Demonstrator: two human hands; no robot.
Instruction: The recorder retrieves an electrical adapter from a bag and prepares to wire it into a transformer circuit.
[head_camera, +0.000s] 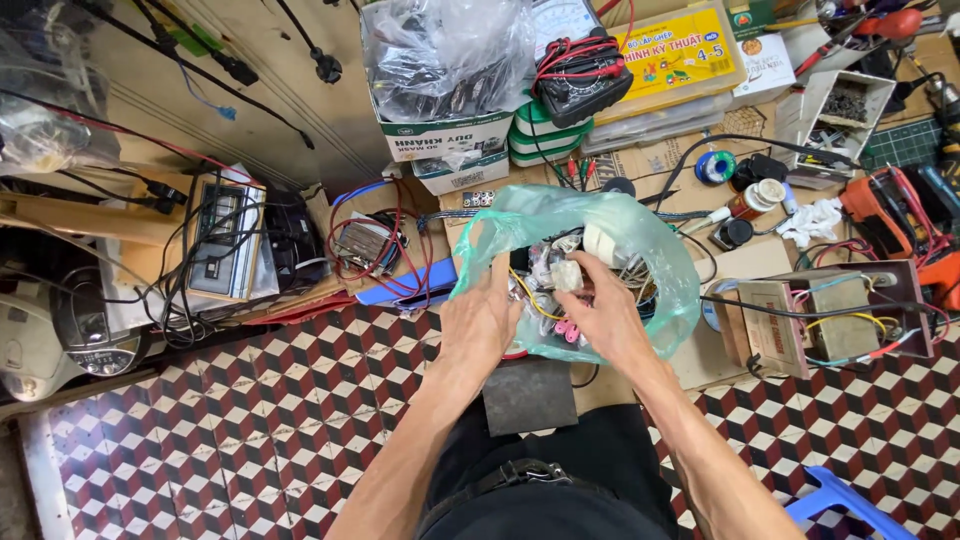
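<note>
A pale green plastic bag stands open in front of me, filled with wires, small white connectors and pink parts. My left hand grips the bag's near left edge and holds it open. Inside the bag's mouth, my right hand pinches a small white plastic connector between thumb and fingers. Yellow and white wires lie tangled under both hands. A dark grey square pad lies just below the bag, near my lap.
Cardboard boxes with a clear bag stand behind. A black multimeter with red leads sits on a yellow box. An open transformer unit is at right, a grey power supply at left. A blue stool is at bottom right.
</note>
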